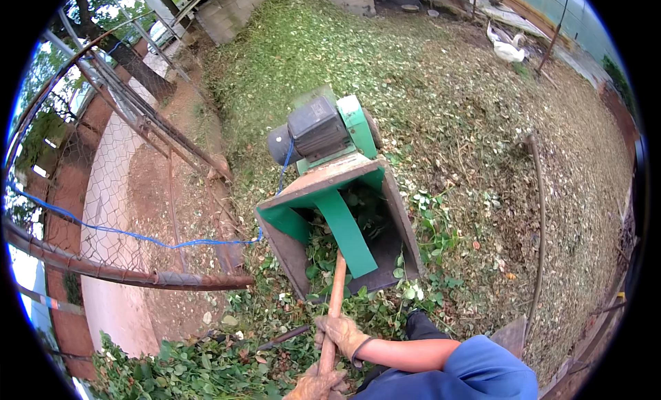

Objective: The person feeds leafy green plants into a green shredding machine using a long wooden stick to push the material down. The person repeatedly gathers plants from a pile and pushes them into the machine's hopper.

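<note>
My right hand [343, 338], in a tan work glove, is closed around a wooden pole [336, 291]. Below it, at the bottom edge, my left hand [316, 383], gloved too, grips the same pole's lower part. The pole's far end goes into the square hopper [410, 229] of a green shredder machine, left of a green metal flap [347, 234]; its tip is hidden. Leafy green stems [321, 258] lie inside the hopper. Behind the hopper sit a dark electric motor [317, 123] and a green guard [357, 123].
Cut greenery [186, 369] is heaped at lower left. A blue cable [170, 243] runs from the machine across a rusty wire-mesh gate [196, 281]. A long-handled tool [540, 219] lies at right. Chopped leaves [465, 116] cover the ground; white geese [508, 52] stand at the upper right.
</note>
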{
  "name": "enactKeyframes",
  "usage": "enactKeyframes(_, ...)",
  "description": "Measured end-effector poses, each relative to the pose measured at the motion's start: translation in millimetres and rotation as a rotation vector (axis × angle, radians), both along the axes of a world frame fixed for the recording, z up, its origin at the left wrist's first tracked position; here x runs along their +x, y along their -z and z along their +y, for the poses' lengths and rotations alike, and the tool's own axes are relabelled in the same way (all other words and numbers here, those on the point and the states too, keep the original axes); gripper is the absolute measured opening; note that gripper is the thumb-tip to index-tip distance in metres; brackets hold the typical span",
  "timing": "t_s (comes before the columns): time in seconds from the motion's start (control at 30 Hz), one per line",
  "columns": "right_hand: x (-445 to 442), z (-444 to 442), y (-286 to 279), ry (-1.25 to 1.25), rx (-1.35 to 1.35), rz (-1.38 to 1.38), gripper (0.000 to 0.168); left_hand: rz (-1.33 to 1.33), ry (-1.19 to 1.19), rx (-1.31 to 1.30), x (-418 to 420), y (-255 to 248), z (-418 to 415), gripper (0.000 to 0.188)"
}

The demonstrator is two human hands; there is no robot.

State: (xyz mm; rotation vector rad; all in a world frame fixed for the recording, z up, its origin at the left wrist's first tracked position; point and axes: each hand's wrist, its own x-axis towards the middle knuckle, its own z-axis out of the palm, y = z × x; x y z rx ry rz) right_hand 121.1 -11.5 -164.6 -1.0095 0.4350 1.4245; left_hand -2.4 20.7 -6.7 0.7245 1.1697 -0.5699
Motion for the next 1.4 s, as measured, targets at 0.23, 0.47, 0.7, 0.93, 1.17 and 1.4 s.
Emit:
enactKeyframes(0.23, 152, 73, 87, -0.269, -0.077, -0.075, 0.017, -0.174, -0.200, 0.174, 130, 136, 32, 0.022)
enactKeyframes(0.47, 75, 47, 73, 0.092, 0.118, -0.040, 0.017, 0.110, 0.267, 0.352, 109, 75, 35, 0.051)
enactKeyframes(0.7, 58, 2, 29, 0.025, 0.082, -0.203, 0.029, 0.120, 0.366, 0.340, 80, 56, 17, 0.065)
enactKeyframes(0.93, 163, 24, 222, -0.193, -0.101, -0.447, 0.014, -0.113, 0.098, 0.183, 161, 198, 6, 0.041)
enactKeyframes(1.17, 33, 35, 76, 0.010, -0.043, -0.434, 0.021, 0.080, 0.189, 0.244, 53, 40, 20, 0.069)
enactKeyframes(1.4, 143, 60, 73, 0.185, -0.117, -0.068, 0.017, -0.347, -0.314, 0.138, 114, 107, 26, 0.068)
